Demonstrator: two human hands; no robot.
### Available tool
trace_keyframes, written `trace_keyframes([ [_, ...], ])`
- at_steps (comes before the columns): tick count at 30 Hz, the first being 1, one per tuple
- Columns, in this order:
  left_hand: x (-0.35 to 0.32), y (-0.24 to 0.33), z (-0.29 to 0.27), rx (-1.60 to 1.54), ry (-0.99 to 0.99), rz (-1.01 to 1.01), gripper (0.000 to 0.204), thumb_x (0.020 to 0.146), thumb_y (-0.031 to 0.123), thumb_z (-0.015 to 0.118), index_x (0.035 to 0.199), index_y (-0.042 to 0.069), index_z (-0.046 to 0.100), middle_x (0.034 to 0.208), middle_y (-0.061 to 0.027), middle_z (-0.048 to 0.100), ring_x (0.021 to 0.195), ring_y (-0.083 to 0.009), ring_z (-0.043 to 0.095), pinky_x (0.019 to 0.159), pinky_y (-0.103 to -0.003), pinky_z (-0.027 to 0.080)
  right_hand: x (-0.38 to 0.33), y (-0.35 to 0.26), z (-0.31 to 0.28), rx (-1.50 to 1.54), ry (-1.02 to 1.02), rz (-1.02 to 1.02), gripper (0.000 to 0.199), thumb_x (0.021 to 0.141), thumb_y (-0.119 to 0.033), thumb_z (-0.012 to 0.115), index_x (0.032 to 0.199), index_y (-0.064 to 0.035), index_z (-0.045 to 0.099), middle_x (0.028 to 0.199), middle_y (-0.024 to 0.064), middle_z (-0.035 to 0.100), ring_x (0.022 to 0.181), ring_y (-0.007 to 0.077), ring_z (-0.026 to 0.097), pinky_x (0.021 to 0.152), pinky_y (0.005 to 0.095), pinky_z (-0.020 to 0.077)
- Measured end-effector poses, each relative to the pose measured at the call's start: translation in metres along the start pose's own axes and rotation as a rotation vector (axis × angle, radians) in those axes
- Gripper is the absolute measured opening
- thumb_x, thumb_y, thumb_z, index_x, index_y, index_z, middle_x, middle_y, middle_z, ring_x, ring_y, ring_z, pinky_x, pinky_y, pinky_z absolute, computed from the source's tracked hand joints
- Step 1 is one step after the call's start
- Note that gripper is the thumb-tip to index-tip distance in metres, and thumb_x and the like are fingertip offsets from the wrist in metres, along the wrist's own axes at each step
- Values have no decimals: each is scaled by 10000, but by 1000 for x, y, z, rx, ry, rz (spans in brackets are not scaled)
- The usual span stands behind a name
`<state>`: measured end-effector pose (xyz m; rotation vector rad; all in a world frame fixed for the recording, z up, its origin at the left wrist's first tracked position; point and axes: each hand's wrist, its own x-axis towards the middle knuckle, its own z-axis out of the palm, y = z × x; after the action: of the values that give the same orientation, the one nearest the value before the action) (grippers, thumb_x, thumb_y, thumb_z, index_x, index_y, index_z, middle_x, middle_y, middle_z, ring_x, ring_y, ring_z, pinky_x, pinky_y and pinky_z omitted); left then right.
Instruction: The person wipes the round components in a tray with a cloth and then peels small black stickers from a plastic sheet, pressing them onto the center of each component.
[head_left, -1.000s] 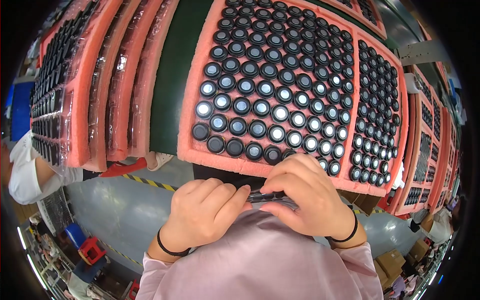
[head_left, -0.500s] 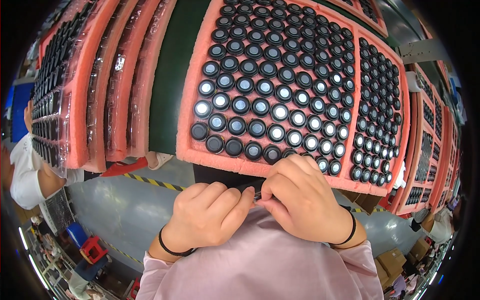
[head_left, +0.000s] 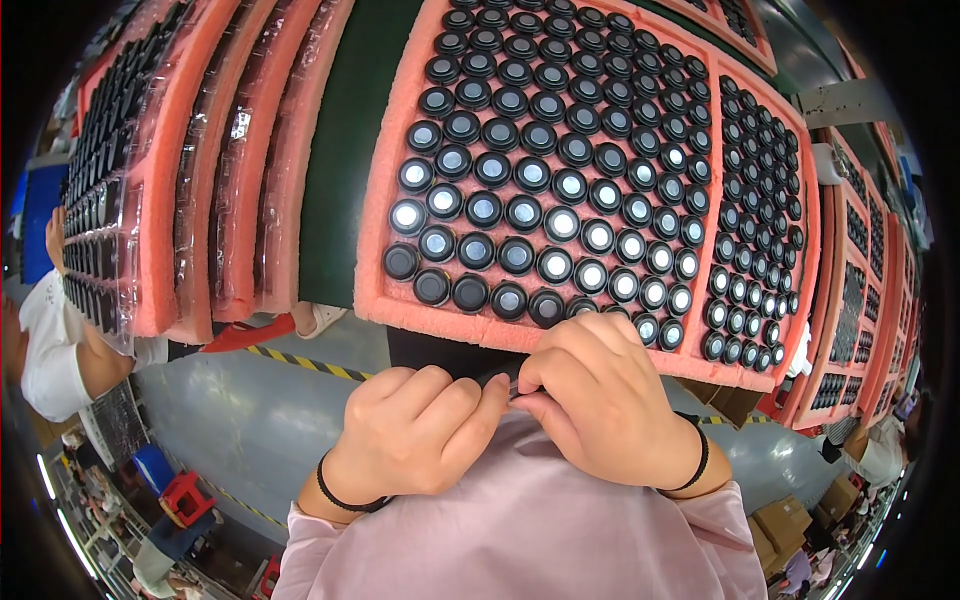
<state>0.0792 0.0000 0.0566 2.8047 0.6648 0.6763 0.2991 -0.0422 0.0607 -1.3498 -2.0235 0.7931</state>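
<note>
My left hand (head_left: 420,425) and my right hand (head_left: 605,400) meet in front of my chest, fingers curled and fingertips almost touching. Between them is a small dark piece (head_left: 514,388), mostly covered by the fingers; its kind cannot be made out. Just beyond my hands lies a pink foam tray (head_left: 440,322) holding rows of round black parts (head_left: 508,300) with pale grey or shiny centres. My right hand's knuckles overlap the tray's near edge in this view and hide a few of those parts.
More pink foam trays (head_left: 237,220) with clear plastic covers stand stacked on the left, and further trays (head_left: 840,330) on the right. A green surface (head_left: 335,170) runs between. Another person's sleeve (head_left: 60,345) shows at far left. Red stool (head_left: 185,498) and cardboard boxes (head_left: 783,525) are on the floor.
My hands stay nearly in place, with only a slight shift of the right fingers at the small piece. The tray sits almost the same in the picture.
</note>
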Motion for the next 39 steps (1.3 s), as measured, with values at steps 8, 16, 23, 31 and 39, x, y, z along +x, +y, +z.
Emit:
trace_keyframes([
  [8, 0, 2, 0, -28, -13, -60, 331, 738, 175, 814, 1033, 43, 742, 768, 13, 559, 593, -134, 505, 484, -285, 337, -2, 1, 4, -24, 31, -17, 247, 713, -79, 807, 892, -86, 637, 943, 64, 595, 881, 289, 571, 801, 417, 415],
  [16, -3, -1, 1, -71, -32, -130, 357, 744, 219, 848, 1047, 63, 742, 758, 18, 572, 591, -157, 529, 492, -311, 360, -1, 2, 0, -59, 25, -104, 230, 724, -76, 810, 881, -85, 643, 943, 56, 594, 885, 264, 570, 799, 408, 416],
  [23, -10, -10, 1, -83, -77, -179, 327, 798, 284, 783, 1039, 69, 736, 783, 2, 585, 646, -180, 567, 534, -328, 401, 8, 15, -7, 142, -7, -39, 194, 780, -73, 797, 889, -72, 637, 926, 65, 572, 879, 272, 557, 806, 406, 423],
  [31, -5, -12, 1, -161, -45, -106, 282, 845, 361, 718, 932, 96, 681, 948, -29, 677, 914, -244, 647, 761, -396, 497, 27, 30, 7, 45, 75, 156, 156, 848, -69, 743, 919, -51, 606, 916, 95, 534, 893, 305, 539, 841, 408, 430],
  [39, 0, -13, 15, -197, -80, -66, 223, 822, 299, 698, 854, 93, 618, 1120, -83, 696, 1055, -245, 645, 869, -414, 498, 32, 33, 14, -67, 75, 187, 120, 879, -87, 709, 920, -44, 604, 922, 108, 528, 923, 328, 537, 849, 417, 424],
])
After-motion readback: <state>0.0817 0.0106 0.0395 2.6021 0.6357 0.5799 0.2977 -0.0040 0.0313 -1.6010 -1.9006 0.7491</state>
